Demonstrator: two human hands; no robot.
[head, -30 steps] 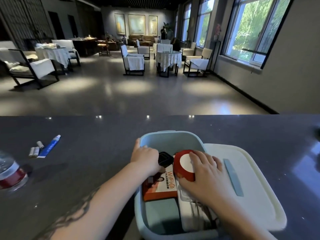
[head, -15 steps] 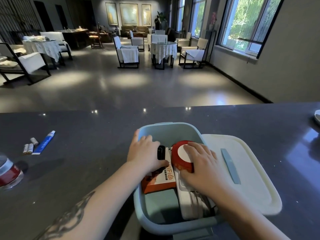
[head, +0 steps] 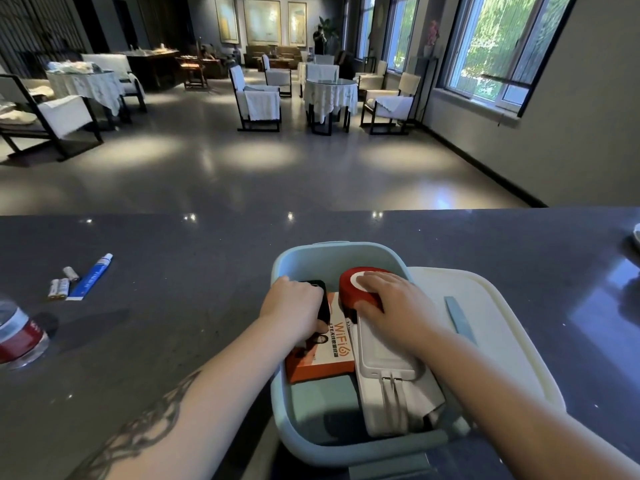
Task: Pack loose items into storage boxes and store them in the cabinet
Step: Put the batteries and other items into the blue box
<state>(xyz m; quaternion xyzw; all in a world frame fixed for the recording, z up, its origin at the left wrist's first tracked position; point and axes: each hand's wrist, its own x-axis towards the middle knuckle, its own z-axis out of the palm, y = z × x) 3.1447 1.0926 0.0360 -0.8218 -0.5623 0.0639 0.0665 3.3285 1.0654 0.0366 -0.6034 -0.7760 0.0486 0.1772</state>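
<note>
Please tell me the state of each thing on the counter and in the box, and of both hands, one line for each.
storage box: open, partly filled.
lid: off, lying beside the box on its right.
red round item: in the box, under the right hand.
black item: in the box, gripped.
orange carton: lying flat in the box.
white case: lying in the box.
blue tube: capped, lying loose on the counter.
left hand: grips the black item.
right hand: rests on the red round item.
</note>
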